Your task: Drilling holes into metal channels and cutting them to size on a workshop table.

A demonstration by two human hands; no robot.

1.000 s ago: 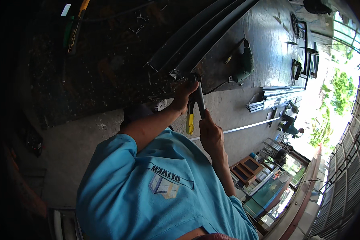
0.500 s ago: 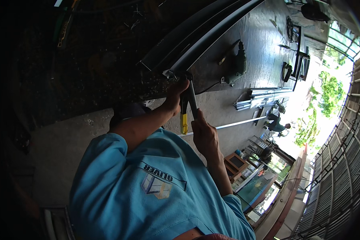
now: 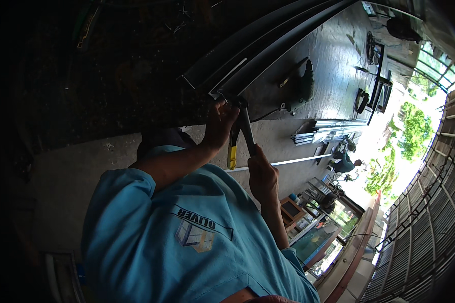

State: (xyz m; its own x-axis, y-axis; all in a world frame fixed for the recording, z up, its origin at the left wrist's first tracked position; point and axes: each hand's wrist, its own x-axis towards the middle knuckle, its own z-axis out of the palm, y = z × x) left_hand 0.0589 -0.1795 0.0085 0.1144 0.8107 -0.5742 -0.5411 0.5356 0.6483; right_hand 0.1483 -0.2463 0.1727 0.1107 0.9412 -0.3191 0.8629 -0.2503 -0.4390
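My left hand [image 3: 218, 126] is closed at the head of a long-handled tool [image 3: 245, 122], beside the end of a dark metal profile [image 3: 235, 78]; exactly what its fingers grip is hidden. My right hand [image 3: 262, 174] is closed round the tool's grey handle. A yellow grip [image 3: 232, 156] of the tool hangs below my left hand. Several long dark profiles lie side by side on the black workbench [image 3: 106, 101]. A green power drill [image 3: 302, 86] with a cord lies to their right.
Metal bars [image 3: 328, 129] lie beyond the bench edge. A long pale bar [image 3: 293, 163] crosses above the floor. A person [image 3: 346, 161] crouches at the right. Frames and dark tools [image 3: 376, 96] sit at the bench's far end; glass panels [image 3: 313, 242] stand lower right.
My left hand's fingers have shifted up toward the profile end. My right hand and the handle have dipped slightly lower in the view, which has also shifted a little.
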